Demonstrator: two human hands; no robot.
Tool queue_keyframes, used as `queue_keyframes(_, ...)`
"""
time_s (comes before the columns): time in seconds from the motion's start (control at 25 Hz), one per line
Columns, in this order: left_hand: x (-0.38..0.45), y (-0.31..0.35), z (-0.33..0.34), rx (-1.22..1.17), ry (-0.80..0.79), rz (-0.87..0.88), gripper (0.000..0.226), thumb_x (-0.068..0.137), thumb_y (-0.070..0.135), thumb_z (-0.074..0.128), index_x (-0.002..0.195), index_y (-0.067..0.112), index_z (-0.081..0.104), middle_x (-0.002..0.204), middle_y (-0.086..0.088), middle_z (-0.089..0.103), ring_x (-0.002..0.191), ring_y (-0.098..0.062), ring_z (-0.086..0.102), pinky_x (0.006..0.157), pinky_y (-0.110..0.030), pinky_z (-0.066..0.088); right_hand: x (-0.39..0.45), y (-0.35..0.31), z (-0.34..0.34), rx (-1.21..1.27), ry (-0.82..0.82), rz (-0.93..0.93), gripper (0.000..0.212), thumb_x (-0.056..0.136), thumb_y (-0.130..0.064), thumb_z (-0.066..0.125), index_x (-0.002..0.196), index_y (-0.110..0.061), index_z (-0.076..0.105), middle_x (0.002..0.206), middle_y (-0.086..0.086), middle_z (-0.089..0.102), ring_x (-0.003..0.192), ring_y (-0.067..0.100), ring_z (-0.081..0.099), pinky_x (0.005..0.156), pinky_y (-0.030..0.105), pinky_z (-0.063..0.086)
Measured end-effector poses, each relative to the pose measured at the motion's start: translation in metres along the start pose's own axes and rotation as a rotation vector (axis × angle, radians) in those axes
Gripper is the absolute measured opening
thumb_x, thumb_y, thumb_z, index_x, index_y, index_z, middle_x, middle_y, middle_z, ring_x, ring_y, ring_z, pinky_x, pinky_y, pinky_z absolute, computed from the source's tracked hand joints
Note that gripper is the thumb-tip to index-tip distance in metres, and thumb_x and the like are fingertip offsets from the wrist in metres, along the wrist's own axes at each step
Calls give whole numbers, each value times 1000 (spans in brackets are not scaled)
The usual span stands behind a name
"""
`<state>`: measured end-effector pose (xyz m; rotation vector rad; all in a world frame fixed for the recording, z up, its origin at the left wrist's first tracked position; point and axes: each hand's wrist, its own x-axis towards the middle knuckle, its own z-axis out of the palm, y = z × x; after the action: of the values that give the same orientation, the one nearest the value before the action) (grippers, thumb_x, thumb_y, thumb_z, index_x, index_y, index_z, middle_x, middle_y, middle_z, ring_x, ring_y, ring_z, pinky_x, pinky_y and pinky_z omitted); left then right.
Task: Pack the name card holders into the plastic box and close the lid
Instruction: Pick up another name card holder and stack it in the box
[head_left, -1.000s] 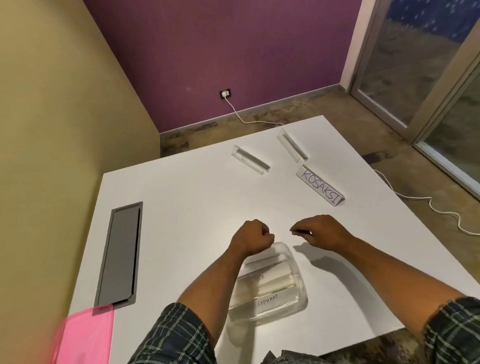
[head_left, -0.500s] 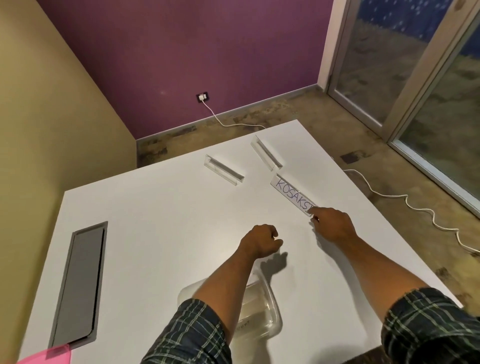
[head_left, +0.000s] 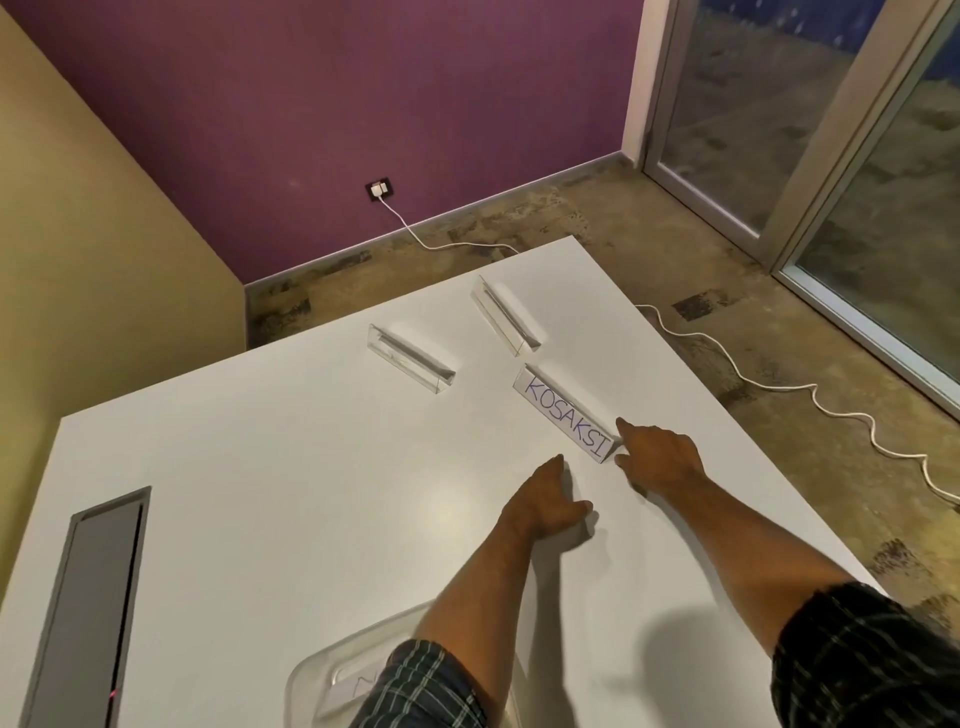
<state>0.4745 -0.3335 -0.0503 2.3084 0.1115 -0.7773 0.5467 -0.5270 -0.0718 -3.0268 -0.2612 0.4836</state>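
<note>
- Both hands have left the box and gone forward across the white table (head_left: 260, 493). My right hand (head_left: 660, 460) is now at the near end of the KOSAKSI holder (head_left: 563, 415), index finger and thumb spread either side of that end, touching or nearly so. No grip closed yet, as far as I can see.
- Left hand (head_left: 545, 506) is stretched out flat over the tabletop, fingers fairly straight, thumb out to the side. It holds nothing. A second ago it was a loose fist over the box; it has opened up on the way out.
- Plastic box (head_left: 311, 680) sits at the near edge of the table, mostly hidden under my left forearm. At least one carded holder shows through its clear wall. A second ago the box was in full view with two cards readable inside, so the packed ones are staying put.
- Lid: I cannot pick it out from here.
- Left to pack: KOSAKSI holder, plus two clear holders with no card visible in them, the far left holder (head_left: 410, 358) and the far right holder (head_left: 506, 314). All three are well apart from the box; the far right one sits just beyond the KOSAKSI holder's far end.
- Reading: I judge this as the start of the next pick, KOSAKSI first since it is nearest. Three still out, so roughly the middle of the job; closing the lid comes last.
- Caution: acrylic looks slick, and I only have one end. Left hand is placed to steady the other end if it pivots.
</note>
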Motion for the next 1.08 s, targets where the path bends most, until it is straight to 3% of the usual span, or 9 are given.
queue_keyframes(0.12, 8, -3, 9, -51, -8, -28, 95, 90, 39, 68, 161, 10, 11, 168, -4, 17, 154, -18, 19, 124, -29, 18, 10, -2, 6, -37, 61, -29, 44, 97, -35, 52, 140, -27, 47, 123, -2, 68, 108, 23, 67, 84, 34, 51)
queue_keyframes(0.36, 18, -4, 12, -134, 6, -48, 94, 91, 42, 67, 161, 10, 13, 168, -4, 19, 154, -20, 21, 123, -31, 20, 12, -10, 10, -194, 97, -127, 23, 92, -19, 49, 110, -24, 63, 103, -1, 73, 90, 24, 71, 68, 29, 49)
queue_keyframes(0.52, 16, 0, 8, -251, 121, -81, 86, 95, 56, 57, 155, 4, 24, 159, -10, 39, 144, -27, 40, 107, -24, 31, -2, -20, 5, -86, 188, -168, 17, 95, -22, 50, 102, -24, 66, 97, 0, 74, 83, 25, 72, 63, 28, 47)
queue_keyframes(0.6, 13, 3, 2, -460, 140, -149, 90, 93, 61, 55, 155, 3, 25, 155, -11, 43, 138, -30, 46, 113, -32, 37, -13, -30, 0, -70, 233, -211, 17, 97, -25, 49, 99, -23, 65, 95, 1, 74, 82, 25, 72, 62, 29, 47)
queue_keyframes(0.68, 11, 3, -6, -689, 164, -192, 71, 91, 59, 60, 139, 7, 49, 138, -12, 59, 122, -31, 61, 103, -45, 52, -24, -43, -5, -61, 281, -248, 16, 97, -23, 48, 95, -21, 63, 88, 2, 72, 77, 26, 70, 60, 32, 48)
queue_keyframes(0.72, 10, 1, -11, -776, 185, -193, 54, 91, 56, 62, 122, 12, 60, 123, -11, 66, 111, -30, 68, 95, -44, 57, -30, -50, -7, -53, 313, -272, 15, 97, -22, 49, 93, -20, 63, 84, 2, 71, 72, 26, 69, 58, 33, 49)
queue_keyframes(0.8, 2, -3, -23, -865, 229, -195, 31, 92, 49, 66, 94, 18, 62, 102, -9, 71, 93, -27, 75, 79, -38, 63, -42, -64, -14, -25, 409, -333, 8, 92, -17, 60, 85, -18, 65, 71, 3, 68, 59, 27, 66, 49, 35, 50)
queue_keyframes(0.92, -19, -13, -44, -908, 251, -199, 29, 90, 46, 70, 84, 19, 61, 91, -7, 71, 82, -24, 77, 72, -36, 63, -61, -87, -23, -5, 543, -457, 13, 75, -9, 78, 76, -16, 67, 54, 1, 60, 41, 25, 57, 34, 31, 44)
queue_keyframes(1.08, -47, -36, -70, -888, 223, -245, 33, 85, 37, 78, 81, 7, 65, 93, -19, 73, 85, -33, 77, 69, -37, 64, -80, -115, -27, -69, 611, -626, 26, 63, -12, 87, 85, -13, 74, 51, -1, 59, 36, 23, 55, 30, 25, 39)
